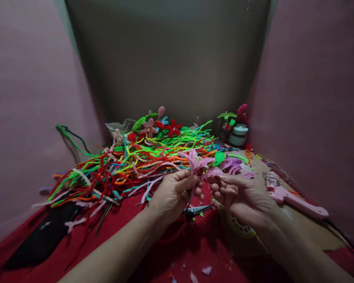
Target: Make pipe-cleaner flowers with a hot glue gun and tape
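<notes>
Head view: your left hand (pixel 169 194) pinches, thumb against fingers, the base of a pink, fuzzy pipe-cleaner flower (pixel 192 160), held up over the red cloth (pixel 129 243). Your right hand (pixel 246 196), loosely curled, pinches a pink looped petal (pixel 214 172) beside it. Several petals already spread around a pale-yellow centre; that one seems not yet settled, and whether it is joined cannot be told. Brown cardboard (pixel 308 232) covers the right side; multicoloured fuzzy stems (pixel 156 151) heap behind, before a grey wall (pixel 171 59) between pink panels (pixel 26 98).
</notes>
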A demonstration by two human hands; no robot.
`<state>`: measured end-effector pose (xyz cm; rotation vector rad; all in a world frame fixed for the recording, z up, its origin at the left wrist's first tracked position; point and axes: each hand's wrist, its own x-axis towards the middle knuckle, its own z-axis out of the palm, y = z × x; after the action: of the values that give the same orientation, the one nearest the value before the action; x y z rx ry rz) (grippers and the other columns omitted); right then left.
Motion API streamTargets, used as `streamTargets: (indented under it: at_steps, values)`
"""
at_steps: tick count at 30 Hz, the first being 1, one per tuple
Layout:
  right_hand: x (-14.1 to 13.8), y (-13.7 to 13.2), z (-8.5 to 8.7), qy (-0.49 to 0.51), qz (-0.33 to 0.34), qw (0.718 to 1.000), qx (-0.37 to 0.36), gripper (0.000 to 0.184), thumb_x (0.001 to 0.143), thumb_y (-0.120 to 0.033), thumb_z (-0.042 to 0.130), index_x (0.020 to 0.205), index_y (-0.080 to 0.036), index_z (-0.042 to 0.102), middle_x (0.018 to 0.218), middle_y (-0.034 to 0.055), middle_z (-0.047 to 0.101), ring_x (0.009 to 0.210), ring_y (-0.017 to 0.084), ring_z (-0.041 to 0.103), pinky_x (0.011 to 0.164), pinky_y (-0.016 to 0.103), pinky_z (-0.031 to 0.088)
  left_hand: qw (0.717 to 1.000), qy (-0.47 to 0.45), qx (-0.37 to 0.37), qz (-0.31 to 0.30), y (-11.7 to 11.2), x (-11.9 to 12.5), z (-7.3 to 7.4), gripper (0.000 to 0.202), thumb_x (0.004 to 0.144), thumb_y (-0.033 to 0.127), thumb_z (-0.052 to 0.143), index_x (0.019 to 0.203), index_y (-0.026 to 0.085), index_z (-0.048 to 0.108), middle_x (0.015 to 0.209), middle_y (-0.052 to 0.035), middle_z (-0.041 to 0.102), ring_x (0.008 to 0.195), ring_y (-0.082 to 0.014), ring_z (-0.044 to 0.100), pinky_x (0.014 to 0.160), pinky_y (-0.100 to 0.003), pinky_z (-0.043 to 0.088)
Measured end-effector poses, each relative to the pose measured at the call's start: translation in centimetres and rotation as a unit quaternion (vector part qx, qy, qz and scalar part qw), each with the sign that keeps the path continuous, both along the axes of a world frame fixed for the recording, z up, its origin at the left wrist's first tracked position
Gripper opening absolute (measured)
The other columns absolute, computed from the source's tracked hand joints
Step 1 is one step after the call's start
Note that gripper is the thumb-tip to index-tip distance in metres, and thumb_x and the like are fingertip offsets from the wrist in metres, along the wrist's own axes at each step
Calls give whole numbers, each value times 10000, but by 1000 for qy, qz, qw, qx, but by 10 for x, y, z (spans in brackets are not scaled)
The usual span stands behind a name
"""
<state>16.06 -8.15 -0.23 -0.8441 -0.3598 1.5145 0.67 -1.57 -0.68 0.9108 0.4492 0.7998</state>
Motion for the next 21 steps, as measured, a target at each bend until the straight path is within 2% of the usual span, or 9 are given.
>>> streamTargets:
  at_steps: [2, 4, 6, 9, 10, 12, 14, 18, 21]
  values:
    - [11, -8, -1, -124, -21, 991, 36, 231, 628, -182, 701, 851, -158, 645, 860, 61, 680, 619, 122, 614, 571, 229, 505, 1000, -8, -1, 4, 0, -1, 2, 198, 625, 192, 752, 679, 76, 601, 640, -39, 610, 486, -78, 552, 509, -201, 472]
    - [33, -19, -5, -308, -100, 943, 78, 305, 633, -265, 702, 920, -194, 627, 902, 55, 672, 651, 146, 612, 557, 248, 484, 1000, -15, -4, 2, 1, -2, 4, 221, 608, 204, 765, 667, 75, 595, 629, -38, 603, 477, -77, 543, 507, -211, 478]
    - [65, -32, -14, -543, -194, 814, 65, 265, 691, -313, 628, 929, -196, 620, 956, 80, 660, 824, 216, 617, 690, 312, 492, 1000, -20, -5, 0, 1, -3, 6, 217, 613, 201, 761, 655, 76, 588, 616, -31, 594, 476, -74, 535, 506, -215, 480]
    - [118, -51, -33, -837, -197, 510, -23, 314, 752, -278, 449, 981, -142, 615, 1028, 162, 634, 981, 331, 560, 841, 452, 431, 1000, -22, -7, 0, 3, -4, 8, 182, 633, 173, 741, 679, 84, 589, 626, -24, 594, 486, -68, 529, 506, -210, 478]
    - [132, -56, -39, -883, -159, 438, -54, 359, 757, -259, 412, 1025, -115, 603, 1020, 186, 631, 979, 353, 551, 840, 474, 423, 1000, -23, -8, 1, 3, -4, 8, 175, 636, 166, 736, 692, 86, 591, 629, -24, 595, 488, -67, 528, 502, -208, 475]
    - [152, -63, -52, -918, -103, 361, -129, 393, 770, -242, 385, 1089, -107, 569, 968, 200, 632, 902, 366, 571, 770, 487, 440, 1000, -23, -13, 5, 3, -3, 9, 174, 636, 160, 733, 706, 84, 592, 627, -27, 597, 484, -67, 525, 494, -205, 471]
    - [159, -65, -60, -925, -58, 350, -140, 386, 794, -237, 374, 1116, -108, 544, 959, 207, 627, 876, 360, 582, 739, 467, 448, 1000, -22, -19, 8, 2, -2, 10, 177, 634, 157, 733, 705, 79, 592, 617, -30, 596, 475, -66, 522, 488, -204, 468]
    - [152, -68, -63, -914, -57, 389, -100, 344, 796, -238, 412, 1109, -157, 532, 880, 176, 610, 875, 352, 578, 761, 444, 444, 999, -24, -22, 8, 1, -2, 10, 188, 624, 160, 742, 691, 84, 583, 605, -28, 594, 477, -64, 521, 489, -199, 468]
    - [135, -84, -53, -854, -152, 491, -87, 259, 729, -273, 540, 979, -231, 591, 867, 151, 615, 877, 367, 580, 764, 466, 447, 1000, -25, -15, 12, 3, -3, 8, 188, 630, 166, 741, 691, 93, 579, 611, -24, 597, 484, -64, 524, 503, -204, 474]
